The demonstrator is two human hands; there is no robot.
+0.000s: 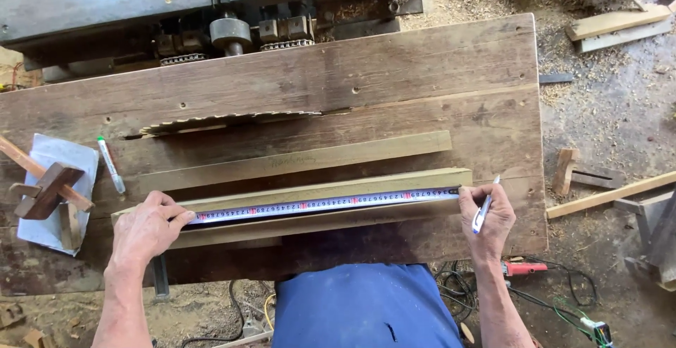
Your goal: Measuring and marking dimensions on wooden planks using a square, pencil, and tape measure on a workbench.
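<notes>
A long pale wooden strip (310, 218) lies across the worn wooden table (394, 73) in front of me. A tape measure blade (324, 205) is stretched flat along the strip. My left hand (146, 228) presses the tape's left end down on the strip. My right hand (487, 220) holds a white pen (484, 209) and pins the tape's right end at the strip's end. A second wooden strip (296, 161) lies parallel just behind.
A circular saw blade (225, 120) pokes up through a slot in the table behind the strips. A white marker (110, 164), a wooden marking gauge (48, 191) and a folded cloth (62, 158) lie at the left. Machinery (211, 10) stands behind; offcuts and sawdust cover the floor at right.
</notes>
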